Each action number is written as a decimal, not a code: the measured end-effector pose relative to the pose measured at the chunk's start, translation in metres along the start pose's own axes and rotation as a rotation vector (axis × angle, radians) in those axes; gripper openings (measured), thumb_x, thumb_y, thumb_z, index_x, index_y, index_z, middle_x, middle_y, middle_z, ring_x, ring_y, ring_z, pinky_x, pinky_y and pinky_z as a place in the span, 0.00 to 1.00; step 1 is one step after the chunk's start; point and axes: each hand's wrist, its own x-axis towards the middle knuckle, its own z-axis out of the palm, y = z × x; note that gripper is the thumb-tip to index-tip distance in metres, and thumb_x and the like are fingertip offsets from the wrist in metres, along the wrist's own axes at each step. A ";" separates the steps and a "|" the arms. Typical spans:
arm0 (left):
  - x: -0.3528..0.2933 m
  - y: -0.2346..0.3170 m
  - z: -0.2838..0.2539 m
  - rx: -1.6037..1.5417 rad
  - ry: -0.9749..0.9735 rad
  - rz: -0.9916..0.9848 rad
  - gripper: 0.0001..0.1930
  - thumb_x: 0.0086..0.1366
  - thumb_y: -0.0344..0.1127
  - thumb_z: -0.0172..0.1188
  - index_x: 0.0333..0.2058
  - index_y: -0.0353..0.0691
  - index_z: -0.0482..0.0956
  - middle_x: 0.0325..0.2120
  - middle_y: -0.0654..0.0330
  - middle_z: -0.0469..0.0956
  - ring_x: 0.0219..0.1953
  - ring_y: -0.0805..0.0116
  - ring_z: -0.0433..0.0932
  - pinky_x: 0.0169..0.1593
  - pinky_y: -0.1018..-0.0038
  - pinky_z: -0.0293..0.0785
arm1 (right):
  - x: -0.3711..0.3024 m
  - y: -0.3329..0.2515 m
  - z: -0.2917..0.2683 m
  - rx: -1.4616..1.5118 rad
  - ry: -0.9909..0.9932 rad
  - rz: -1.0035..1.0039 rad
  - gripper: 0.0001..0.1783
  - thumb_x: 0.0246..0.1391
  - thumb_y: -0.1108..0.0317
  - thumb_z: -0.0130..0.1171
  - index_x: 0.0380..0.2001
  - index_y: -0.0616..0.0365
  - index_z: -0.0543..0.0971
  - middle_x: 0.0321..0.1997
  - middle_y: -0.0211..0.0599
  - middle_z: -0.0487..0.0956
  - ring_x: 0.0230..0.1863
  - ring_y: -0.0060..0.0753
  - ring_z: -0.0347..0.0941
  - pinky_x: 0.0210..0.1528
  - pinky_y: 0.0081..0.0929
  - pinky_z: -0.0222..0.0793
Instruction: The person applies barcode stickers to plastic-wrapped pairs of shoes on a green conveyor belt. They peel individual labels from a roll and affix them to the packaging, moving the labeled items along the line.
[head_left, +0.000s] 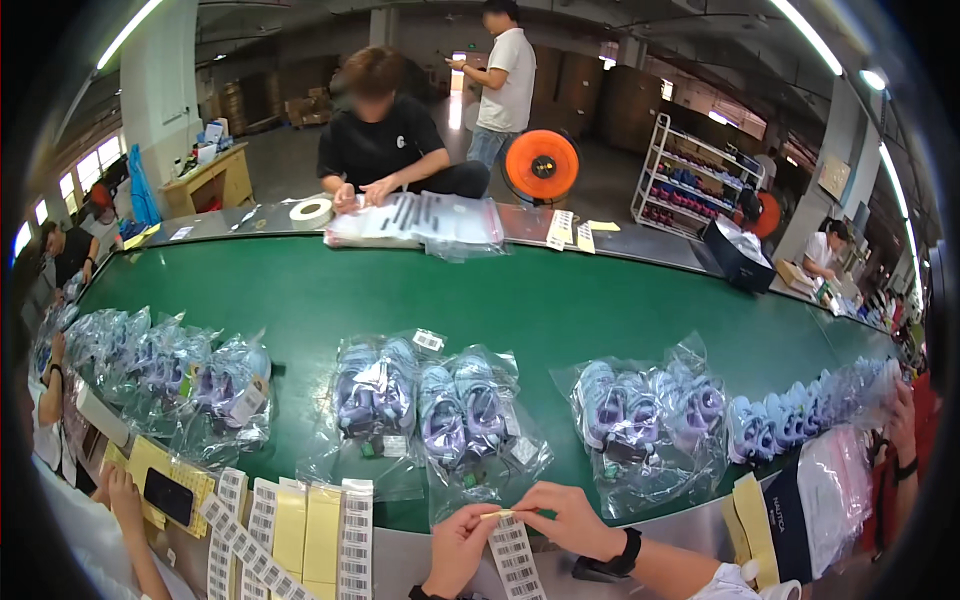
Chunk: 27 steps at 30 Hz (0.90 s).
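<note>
Near the belt's front edge, my left hand and my right hand come together, fingers pinched at the top end of a strip of barcode labels. A bit of yellowish backing shows between the fingertips. The white strip hangs down from there over the metal edge. Just beyond my hands lie clear bags with pairs of light blue and purple children's shoes. More bagged shoes sit beside them to the left, and another bagged group to the right.
Label sheets, yellow backing strips and a phone lie left of me. A green conveyor belt runs across. Opposite, a person handles plastic bags. Co-workers' hands are at both sides; shoes line the right.
</note>
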 end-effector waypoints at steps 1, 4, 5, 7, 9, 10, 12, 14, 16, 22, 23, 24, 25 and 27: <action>0.000 0.000 0.001 0.036 0.010 0.006 0.09 0.64 0.25 0.59 0.43 0.29 0.78 0.32 0.61 0.82 0.31 0.82 0.77 0.34 0.86 0.72 | -0.001 0.001 0.002 -0.062 0.036 -0.056 0.07 0.53 0.70 0.62 0.34 0.61 0.81 0.31 0.37 0.77 0.32 0.36 0.74 0.34 0.28 0.70; -0.001 0.002 0.002 0.136 0.030 0.005 0.09 0.64 0.25 0.58 0.43 0.29 0.78 0.31 0.60 0.82 0.31 0.81 0.78 0.35 0.85 0.73 | -0.004 -0.003 0.007 -0.218 0.132 -0.192 0.06 0.49 0.72 0.63 0.32 0.60 0.82 0.32 0.35 0.77 0.34 0.37 0.74 0.35 0.31 0.72; -0.001 0.003 0.002 0.163 0.030 -0.008 0.10 0.64 0.25 0.58 0.43 0.29 0.77 0.32 0.59 0.82 0.32 0.80 0.78 0.36 0.84 0.73 | -0.005 -0.003 0.008 -0.240 0.140 -0.217 0.06 0.49 0.72 0.63 0.32 0.60 0.81 0.31 0.36 0.77 0.34 0.37 0.74 0.35 0.31 0.72; 0.000 0.001 0.002 0.131 -0.001 -0.015 0.12 0.64 0.24 0.58 0.46 0.29 0.75 0.34 0.58 0.82 0.35 0.78 0.79 0.38 0.82 0.75 | -0.007 0.000 0.010 -0.284 0.159 -0.263 0.05 0.48 0.73 0.63 0.31 0.61 0.81 0.31 0.36 0.76 0.34 0.37 0.74 0.35 0.30 0.71; 0.005 -0.011 0.001 0.015 -0.063 0.000 0.16 0.63 0.22 0.58 0.50 0.29 0.72 0.38 0.57 0.81 0.38 0.76 0.79 0.41 0.80 0.76 | -0.006 0.000 0.006 -0.320 0.168 -0.288 0.05 0.47 0.74 0.63 0.30 0.61 0.80 0.30 0.37 0.75 0.34 0.38 0.73 0.35 0.31 0.71; 0.003 -0.014 0.004 0.003 -0.092 -0.016 0.18 0.63 0.21 0.58 0.52 0.30 0.70 0.40 0.56 0.80 0.39 0.74 0.79 0.42 0.79 0.77 | -0.009 0.001 0.006 -0.335 0.166 -0.288 0.05 0.46 0.75 0.63 0.29 0.61 0.80 0.30 0.37 0.75 0.34 0.38 0.73 0.34 0.31 0.70; 0.003 -0.017 0.010 -0.023 -0.147 -0.046 0.24 0.61 0.19 0.58 0.56 0.31 0.65 0.44 0.55 0.78 0.42 0.71 0.79 0.45 0.76 0.78 | -0.006 -0.004 0.001 -0.337 0.179 -0.285 0.04 0.46 0.76 0.63 0.29 0.61 0.80 0.31 0.38 0.73 0.34 0.39 0.72 0.34 0.31 0.69; 0.003 -0.017 0.007 0.049 -0.141 -0.042 0.27 0.61 0.18 0.58 0.58 0.32 0.62 0.46 0.54 0.76 0.43 0.70 0.79 0.45 0.75 0.78 | -0.003 -0.011 0.000 -0.317 0.153 -0.265 0.04 0.45 0.77 0.63 0.27 0.60 0.79 0.32 0.39 0.72 0.35 0.41 0.71 0.34 0.32 0.68; 0.002 -0.013 -0.004 0.100 -0.101 -0.069 0.28 0.60 0.18 0.57 0.59 0.34 0.61 0.47 0.54 0.76 0.43 0.69 0.80 0.45 0.74 0.78 | 0.014 -0.016 -0.008 -0.277 0.197 -0.291 0.03 0.46 0.76 0.63 0.27 0.60 0.79 0.32 0.40 0.71 0.35 0.42 0.71 0.37 0.32 0.68; 0.015 -0.016 0.014 0.079 -0.111 -0.037 0.26 0.61 0.24 0.61 0.57 0.33 0.65 0.44 0.51 0.79 0.38 0.72 0.82 0.38 0.77 0.77 | 0.136 0.034 -0.069 0.356 0.568 -0.105 0.07 0.54 0.71 0.60 0.33 0.65 0.80 0.45 0.37 0.74 0.37 0.24 0.72 0.34 0.20 0.68; 0.015 -0.013 0.017 0.062 -0.125 -0.056 0.26 0.62 0.23 0.59 0.57 0.32 0.64 0.45 0.51 0.78 0.40 0.71 0.81 0.41 0.77 0.78 | 0.160 0.060 -0.072 0.326 0.545 0.016 0.10 0.53 0.70 0.62 0.36 0.65 0.79 0.46 0.37 0.74 0.37 0.25 0.72 0.35 0.21 0.69; 0.014 -0.010 0.018 0.050 -0.131 -0.077 0.25 0.62 0.22 0.58 0.58 0.32 0.63 0.46 0.51 0.77 0.42 0.70 0.80 0.43 0.76 0.78 | 0.182 0.082 -0.071 0.306 0.516 0.137 0.13 0.52 0.68 0.63 0.39 0.64 0.79 0.47 0.38 0.73 0.38 0.26 0.72 0.35 0.22 0.71; 0.013 -0.008 0.015 0.044 -0.129 -0.095 0.25 0.62 0.20 0.57 0.58 0.31 0.62 0.47 0.51 0.75 0.43 0.70 0.79 0.45 0.76 0.78 | 0.200 0.094 -0.067 0.310 0.395 0.279 0.27 0.49 0.65 0.67 0.52 0.61 0.72 0.48 0.39 0.72 0.39 0.28 0.72 0.37 0.25 0.71; 0.011 -0.014 0.010 0.020 -0.105 -0.071 0.24 0.63 0.20 0.56 0.57 0.31 0.63 0.48 0.51 0.75 0.46 0.69 0.78 0.48 0.75 0.76 | 0.222 0.099 -0.048 0.464 0.268 0.559 0.43 0.47 0.68 0.68 0.63 0.56 0.57 0.43 0.42 0.75 0.38 0.28 0.73 0.36 0.27 0.71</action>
